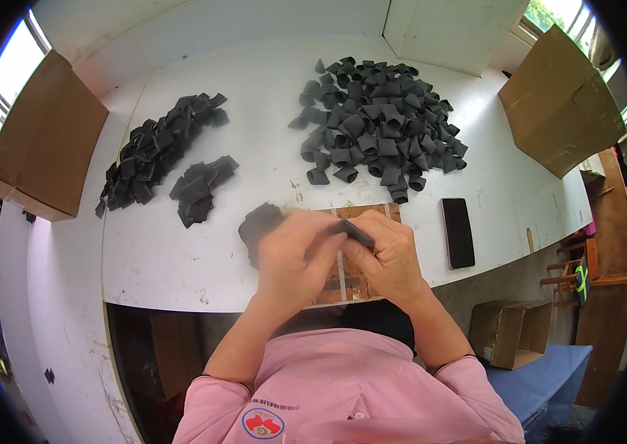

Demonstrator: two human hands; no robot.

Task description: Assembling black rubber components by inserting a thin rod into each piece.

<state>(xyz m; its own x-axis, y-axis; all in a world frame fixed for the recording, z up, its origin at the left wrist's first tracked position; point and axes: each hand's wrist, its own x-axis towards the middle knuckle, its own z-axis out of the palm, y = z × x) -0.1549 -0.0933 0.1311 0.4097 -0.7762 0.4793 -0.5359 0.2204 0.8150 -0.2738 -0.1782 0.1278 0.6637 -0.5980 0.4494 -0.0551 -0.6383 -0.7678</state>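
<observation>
A small dark grey fabric piece (354, 232) is pinched between my two hands, above the table's near edge. My right hand (389, 257) is closed on it, with thumb and fingers on its right end. On its left end, my left hand (300, 250) is closed too, slightly blurred, its fingers partly hidden behind the thumb and the back of the hand. Under both hands lies a brown board (354, 290) with pale tape strips. Dark flat pieces (258, 226) lie beside my left hand, partly covered by it.
A large heap of dark fabric tubes (383, 122) lies at the far middle. Flat dark pieces (152, 152) form a long pile at left, near a smaller pile (201, 189). A phone (458, 232) lies right. Cardboard boxes (47, 140) (561, 103) stand at both sides.
</observation>
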